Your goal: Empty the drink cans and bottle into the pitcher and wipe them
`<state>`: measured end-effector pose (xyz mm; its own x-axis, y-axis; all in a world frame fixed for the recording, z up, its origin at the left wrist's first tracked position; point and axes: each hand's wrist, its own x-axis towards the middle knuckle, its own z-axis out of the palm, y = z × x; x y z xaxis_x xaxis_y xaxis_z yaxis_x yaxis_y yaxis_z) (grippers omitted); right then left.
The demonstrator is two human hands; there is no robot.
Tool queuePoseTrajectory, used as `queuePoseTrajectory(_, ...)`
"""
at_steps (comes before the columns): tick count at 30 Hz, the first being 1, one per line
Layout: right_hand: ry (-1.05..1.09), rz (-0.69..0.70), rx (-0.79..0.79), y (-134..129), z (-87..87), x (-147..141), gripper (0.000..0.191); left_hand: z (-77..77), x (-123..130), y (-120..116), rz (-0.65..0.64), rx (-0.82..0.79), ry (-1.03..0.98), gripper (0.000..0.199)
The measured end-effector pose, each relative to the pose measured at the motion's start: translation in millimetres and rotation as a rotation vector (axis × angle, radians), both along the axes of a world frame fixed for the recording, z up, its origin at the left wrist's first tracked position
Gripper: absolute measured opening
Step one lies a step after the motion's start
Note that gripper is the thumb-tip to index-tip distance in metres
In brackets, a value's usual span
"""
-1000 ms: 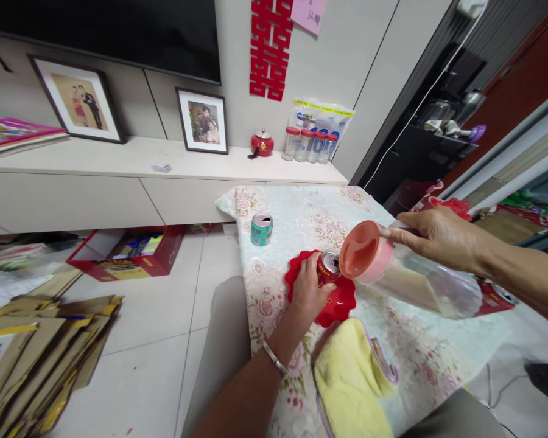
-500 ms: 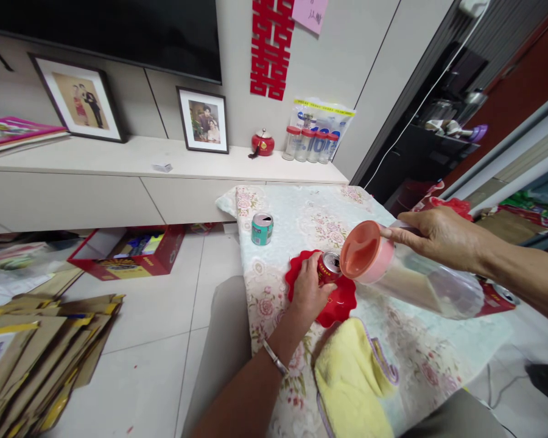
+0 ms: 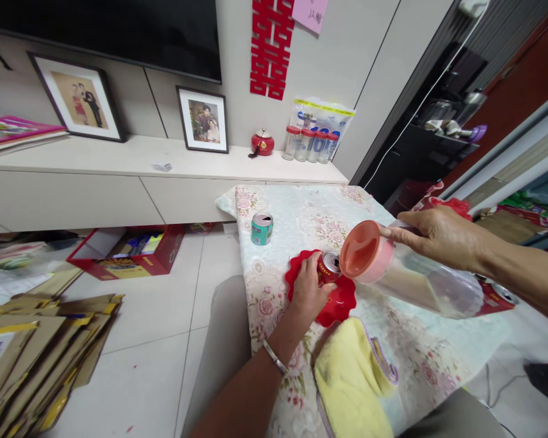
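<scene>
My left hand (image 3: 309, 288) is wrapped round a red can (image 3: 329, 267) that stands on a red scalloped plate (image 3: 342, 301). Tilted to the left, a clear pitcher (image 3: 411, 285) with an orange-pink lid (image 3: 361, 249) has its lid end right beside the can's top. My right hand (image 3: 432, 234) grips the pitcher's handle, and pale liquid shows inside. A teal can (image 3: 262, 229) stands upright at the table's left side. Below the plate lies a folded yellow cloth (image 3: 354, 377). Another red can (image 3: 500, 296) is partly hidden behind the pitcher's base.
The floral tablecloth (image 3: 265, 267) covers the table. Behind it, a white cabinet (image 3: 164, 155) bears framed photos, a red pot (image 3: 262, 143) and several glass jars (image 3: 310, 145). On the floor at left are a red box (image 3: 137, 261) and flattened cardboard (image 3: 50, 353).
</scene>
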<state>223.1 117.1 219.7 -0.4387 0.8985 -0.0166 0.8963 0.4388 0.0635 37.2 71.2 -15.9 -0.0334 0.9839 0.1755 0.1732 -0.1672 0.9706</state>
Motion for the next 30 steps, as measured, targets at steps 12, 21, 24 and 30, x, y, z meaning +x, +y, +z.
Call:
queuePoseTrajectory(12,0.013,0.005,-0.003,0.6,-0.4,1.5,0.069,0.4,0.0,-0.3,-0.001,0.000,0.006,0.076)
queuePoseTrajectory(21,0.012,0.002,0.004,2.3,-1.8,1.5,0.070,1.7,-0.5,-0.9,-0.003,-0.005,0.000,0.076)
queuePoseTrajectory(24,0.011,0.005,0.006,2.5,-2.2,2.0,0.070,3.4,-0.7,-1.5,-0.006,-0.013,0.006,0.077)
queuePoseTrajectory(30,0.005,0.001,0.006,2.2,-2.4,1.9,0.069,2.2,-0.4,-0.9,0.000,-0.006,0.000,0.077)
